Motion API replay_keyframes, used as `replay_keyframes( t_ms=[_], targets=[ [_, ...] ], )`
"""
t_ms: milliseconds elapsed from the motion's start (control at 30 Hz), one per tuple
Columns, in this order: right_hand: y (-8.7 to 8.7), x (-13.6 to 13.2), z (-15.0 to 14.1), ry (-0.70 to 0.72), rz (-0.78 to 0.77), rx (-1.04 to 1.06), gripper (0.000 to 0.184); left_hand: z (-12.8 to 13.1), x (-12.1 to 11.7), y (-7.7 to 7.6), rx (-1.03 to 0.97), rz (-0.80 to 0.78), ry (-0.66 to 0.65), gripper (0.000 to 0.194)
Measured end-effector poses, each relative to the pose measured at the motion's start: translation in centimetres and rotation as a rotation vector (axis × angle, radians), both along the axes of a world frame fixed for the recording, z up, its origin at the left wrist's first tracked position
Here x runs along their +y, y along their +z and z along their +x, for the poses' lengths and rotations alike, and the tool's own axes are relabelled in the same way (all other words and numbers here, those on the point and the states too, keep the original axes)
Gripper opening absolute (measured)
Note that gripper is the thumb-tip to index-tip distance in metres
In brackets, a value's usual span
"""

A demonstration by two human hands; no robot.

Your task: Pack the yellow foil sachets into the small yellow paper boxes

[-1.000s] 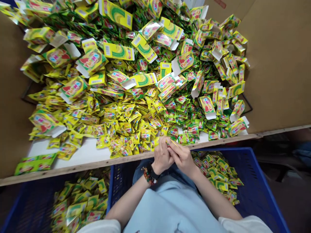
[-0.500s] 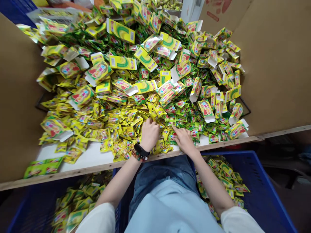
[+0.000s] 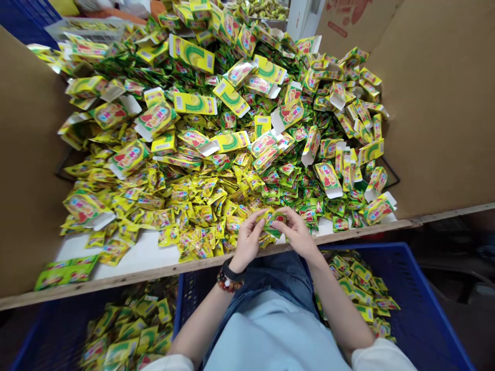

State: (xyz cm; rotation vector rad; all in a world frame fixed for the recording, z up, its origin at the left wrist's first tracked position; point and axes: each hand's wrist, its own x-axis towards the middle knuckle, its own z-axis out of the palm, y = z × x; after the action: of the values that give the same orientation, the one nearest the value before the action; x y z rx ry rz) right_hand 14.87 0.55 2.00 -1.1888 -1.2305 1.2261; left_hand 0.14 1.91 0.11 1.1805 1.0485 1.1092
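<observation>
- White table (image 3: 145, 252) with a wooden front edge, between cardboard walls (image 3: 436, 118); heaped with small packets (image 3: 193, 211) and printed boxes (image 3: 193, 54).
- Left hand (image 3: 246, 239): narrow grip, thumb and fingers pinching a yellow packet (image 3: 265, 216).
- Right hand (image 3: 299, 237): narrow grip on a green packet (image 3: 277, 222), just beside the yellow one, above the table's front edge.
- Blue crates (image 3: 419, 304): below, holding filled boxes or packets, which cannot be told.

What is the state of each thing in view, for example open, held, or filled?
Left hand: closed on a yellow sachet
Right hand: closed on a green sachet
Small box behind the hands: white flap open
Green strip at left: lying flat
Right blue crate: partly filled with packets
</observation>
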Motion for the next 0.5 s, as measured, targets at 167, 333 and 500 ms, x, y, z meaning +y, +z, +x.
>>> replay_keyframes(
  t_ms=[167,333,500],
  targets=[
    [-0.9,-0.4,-0.7,-0.107,-0.138,0.236,0.036,0.5,-1.1,0.0,-0.059,0.013,0.104,0.036],
    [-1.2,-1.6,1.2,-0.452,-0.005,0.188,0.023,0.7,2.9,2.7,0.310,0.301,-0.055,0.025],
    [-0.9,-2.1,3.6,-0.605,0.034,0.023,0.027,2.5,13.0,5.6,0.925,0.601,0.177,0.029]
  ],
)
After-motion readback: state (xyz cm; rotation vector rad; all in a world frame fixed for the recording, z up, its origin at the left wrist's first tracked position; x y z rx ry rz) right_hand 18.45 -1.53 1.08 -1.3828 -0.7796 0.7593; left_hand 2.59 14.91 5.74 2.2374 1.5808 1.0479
